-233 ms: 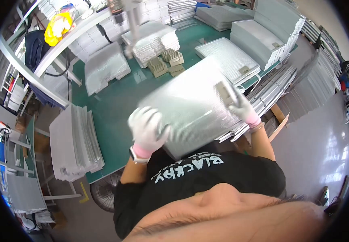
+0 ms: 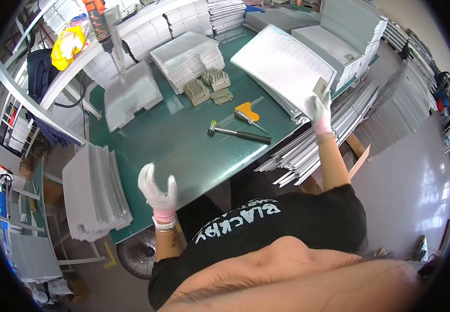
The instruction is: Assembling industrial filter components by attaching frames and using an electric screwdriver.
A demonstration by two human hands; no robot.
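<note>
In white gloves, my left hand (image 2: 157, 191) is raised above the near left part of the green worktable (image 2: 147, 151), its fingers apart and nothing in it. My right hand (image 2: 320, 115) grips the near right corner of a thin, silvery-white perforated panel (image 2: 282, 65). A small beige plastic piece (image 2: 319, 88) shows at that corner, close to my fingers. Beneath the panel lie other sheets, mostly hidden by it. Between my hands, a hammer (image 2: 240, 136) with a black handle lies on the tabletop beside a yellow scraper (image 2: 246, 112) and a screwdriver (image 2: 256, 125).
Several beige plastic clips (image 2: 209, 85) lie beside a panel stack (image 2: 188, 57). Another stack (image 2: 95, 190) borders the table's left edge. An orange power screwdriver (image 2: 98, 23) hangs at the back left. Below the right edge are metal strips (image 2: 308, 156); a fan (image 2: 137, 252) stands below.
My right hand has carried the panel away to the far right, over the stack there. My left hand has let go and moved left and nearer. The hammer and scraper have come into sight.
</note>
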